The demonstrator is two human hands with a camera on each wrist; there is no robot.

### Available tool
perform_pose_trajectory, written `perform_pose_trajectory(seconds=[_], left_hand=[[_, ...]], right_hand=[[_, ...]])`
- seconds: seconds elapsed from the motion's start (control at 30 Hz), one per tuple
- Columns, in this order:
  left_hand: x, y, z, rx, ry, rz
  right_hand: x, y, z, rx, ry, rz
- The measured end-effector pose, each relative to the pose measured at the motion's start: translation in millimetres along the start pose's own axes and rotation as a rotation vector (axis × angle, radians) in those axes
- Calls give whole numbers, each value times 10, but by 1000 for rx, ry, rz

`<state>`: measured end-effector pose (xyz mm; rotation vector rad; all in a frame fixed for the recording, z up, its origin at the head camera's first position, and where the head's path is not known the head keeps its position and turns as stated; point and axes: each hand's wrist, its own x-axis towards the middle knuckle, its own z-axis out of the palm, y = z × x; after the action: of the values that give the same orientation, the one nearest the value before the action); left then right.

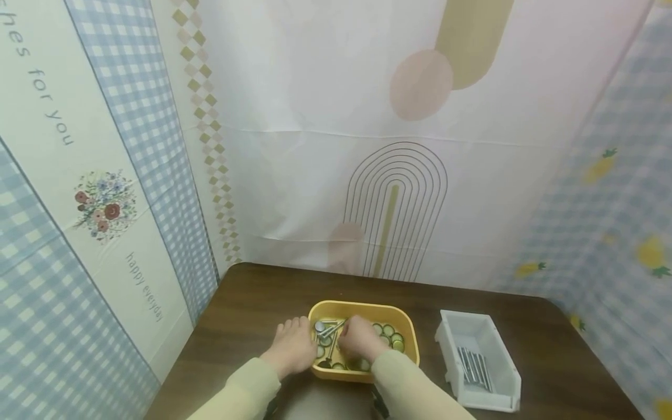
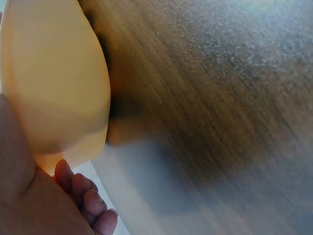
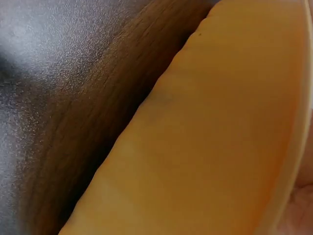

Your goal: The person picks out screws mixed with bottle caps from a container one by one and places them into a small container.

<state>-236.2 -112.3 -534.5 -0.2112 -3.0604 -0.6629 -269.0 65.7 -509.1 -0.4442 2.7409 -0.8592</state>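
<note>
We see the right grip (image 1: 359, 338) inside the yellow tray (image 1: 342, 377), fingertips hidden, so we cannot tell whether it holds anything; silvery bolts (image 1: 332, 330) lie just left of it, green-rimmed discs (image 1: 388, 330) to its right. The left grip (image 1: 296, 345), fingers loose and unclamped, rests at the tray's left rim. Right of both, across a gap of tabletop (image 1: 427, 326), stands a white bin (image 1: 485, 400) with metal rods (image 1: 475, 367); beyond the grips runs the tabletop's far edge

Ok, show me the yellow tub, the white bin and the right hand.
Yellow tub (image 1: 343, 376): head view, on its near wall.
White bin (image 1: 487, 401): head view, on its near end.
Right hand (image 1: 359, 338): head view, on its back.
</note>
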Motion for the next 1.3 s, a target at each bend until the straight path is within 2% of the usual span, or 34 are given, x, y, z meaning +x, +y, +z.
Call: perform_pose_trajectory(seconds=[0.17,0.43,0.87,1.03,1.3], left_hand=[[22,-10,35,19,-2,6],[30,7,36,23,-5,8],[8,4,-17,8,2,-8],[-14,-28,11,13,6,-23],[7,1,61,2,6,-6]], right_hand=[[22,-52,65,-105,94,20],[-8,-87,66,-198,99,22],[29,-37,48,-183,83,17],[23,-24,76,-154,83,-12],[-10,25,65,-138,103,9]])
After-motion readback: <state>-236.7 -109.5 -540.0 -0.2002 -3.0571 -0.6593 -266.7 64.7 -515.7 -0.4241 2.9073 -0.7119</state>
